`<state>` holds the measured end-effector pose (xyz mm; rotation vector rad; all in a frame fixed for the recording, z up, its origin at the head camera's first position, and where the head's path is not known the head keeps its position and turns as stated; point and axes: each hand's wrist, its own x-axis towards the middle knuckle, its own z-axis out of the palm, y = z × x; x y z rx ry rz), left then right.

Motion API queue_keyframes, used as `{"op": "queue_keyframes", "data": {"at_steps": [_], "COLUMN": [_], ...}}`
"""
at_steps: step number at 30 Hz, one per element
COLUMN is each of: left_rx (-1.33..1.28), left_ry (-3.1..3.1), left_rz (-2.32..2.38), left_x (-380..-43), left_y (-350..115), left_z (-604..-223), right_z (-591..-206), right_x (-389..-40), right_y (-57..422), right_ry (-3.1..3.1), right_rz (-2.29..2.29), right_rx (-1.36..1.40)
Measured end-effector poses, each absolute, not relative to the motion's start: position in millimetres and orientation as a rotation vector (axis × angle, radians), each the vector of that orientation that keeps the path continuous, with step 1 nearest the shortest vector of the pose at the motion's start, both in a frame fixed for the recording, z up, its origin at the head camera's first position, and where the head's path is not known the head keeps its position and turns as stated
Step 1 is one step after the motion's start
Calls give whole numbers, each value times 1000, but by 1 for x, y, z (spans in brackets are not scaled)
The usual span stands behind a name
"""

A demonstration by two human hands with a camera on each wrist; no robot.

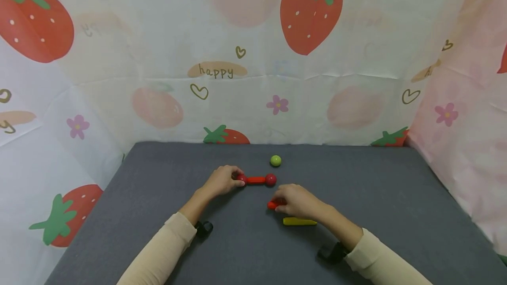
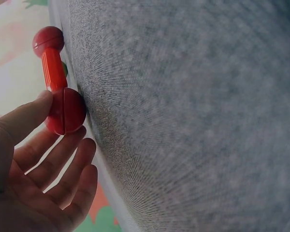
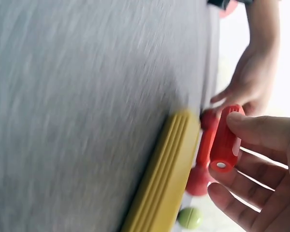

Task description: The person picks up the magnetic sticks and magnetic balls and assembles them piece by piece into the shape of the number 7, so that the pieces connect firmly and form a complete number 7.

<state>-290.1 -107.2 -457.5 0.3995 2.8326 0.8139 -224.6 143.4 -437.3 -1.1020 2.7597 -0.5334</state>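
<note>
Two red balls with a short red rod between them form a dumbbell shape on the grey tabletop. My left hand holds its left ball, thumb on one side and fingertips on the other. The right ball is free of any hand. My right hand pinches a second red rod between thumb and fingers, nearer to me than the dumbbell shape. A silvery dot shows in that rod's end. Just below the right hand lies a ridged yellow rod.
A green ball sits behind the dumbbell shape. The grey tabletop meets a strawberry-print cloth at the back, with more of the cloth at both sides. A dark band is at the right wrist.
</note>
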Motion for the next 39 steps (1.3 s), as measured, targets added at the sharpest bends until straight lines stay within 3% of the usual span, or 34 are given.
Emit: {"op": "queue_keyframes", "data": {"at_steps": [20, 39], "left_rx": [421, 454], "left_ry": [2843, 2850], "left_rz": [791, 800], "left_x": [-288, -290], "left_y": [-108, -109], "left_z": [-456, -457], "right_z": [-433, -448], "right_x": [-182, -178], "right_y": [99, 94], "right_ry": [2681, 2558], "right_rz": [-395, -305], "right_rx": [-1294, -1228]}}
